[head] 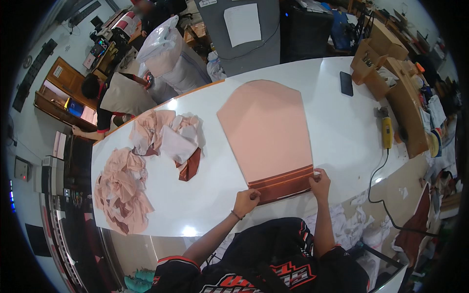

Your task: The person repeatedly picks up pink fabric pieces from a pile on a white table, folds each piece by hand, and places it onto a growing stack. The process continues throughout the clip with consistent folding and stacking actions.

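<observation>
A flat, pale pink fabric panel (269, 128) lies on the white tabletop before me, its rounded end away from me. Across its near end runs a rust-brown striped band (284, 185). My left hand (247, 200) pinches the band's left corner, thumb against fingers. At the band's right end, my right hand (320, 183) grips the edge between thumb and fingers. Crumpled pink fabric pieces (122, 183) with brown parts lie in a heap at the table's left end. Two smaller bunches, one a pink and brown bundle (183, 141), are between that heap and the panel.
A yellow corded power tool (387, 132) and a dark phone (346, 84) lie on the table's right side, near cardboard boxes (373, 69). Another person (110, 99) bends beside the table's far left edge, near large stuffed sacks (176, 62). Fabric scraps cover the floor at right.
</observation>
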`<state>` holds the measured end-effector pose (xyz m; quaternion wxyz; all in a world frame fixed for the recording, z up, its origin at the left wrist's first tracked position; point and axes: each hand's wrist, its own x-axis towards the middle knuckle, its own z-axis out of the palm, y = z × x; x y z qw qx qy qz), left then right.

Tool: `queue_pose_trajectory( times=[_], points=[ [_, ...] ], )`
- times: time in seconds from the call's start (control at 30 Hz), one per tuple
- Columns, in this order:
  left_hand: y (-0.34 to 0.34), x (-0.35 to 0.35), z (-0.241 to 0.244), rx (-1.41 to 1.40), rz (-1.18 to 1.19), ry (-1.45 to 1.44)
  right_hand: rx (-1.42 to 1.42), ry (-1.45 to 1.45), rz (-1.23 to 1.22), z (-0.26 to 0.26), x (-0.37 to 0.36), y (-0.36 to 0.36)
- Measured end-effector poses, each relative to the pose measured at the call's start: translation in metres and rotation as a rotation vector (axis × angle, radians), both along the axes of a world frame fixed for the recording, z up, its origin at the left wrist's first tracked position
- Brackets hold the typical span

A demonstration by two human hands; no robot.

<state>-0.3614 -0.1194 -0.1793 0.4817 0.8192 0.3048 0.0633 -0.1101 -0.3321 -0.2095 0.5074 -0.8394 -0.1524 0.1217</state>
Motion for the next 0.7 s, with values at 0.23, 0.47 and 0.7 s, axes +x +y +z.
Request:
queue_pose_trajectory(
  times=[0.23,0.47,0.7],
  points=[
    [-0.001,-0.005,0.000,-0.005,0.010,0.010,-0.011,-0.048,0.064,-0.011,0.005,-0.013],
    [0.002,-0.009,-0.004,-0.097,0.058,0.035,0.043,0.179,0.022,0.008,0.001,-0.017],
    [0.002,-0.007,0.006,-0.067,0.000,0.107,0.038,0.133,0.064,0.002,0.003,-0.020]
  ],
)
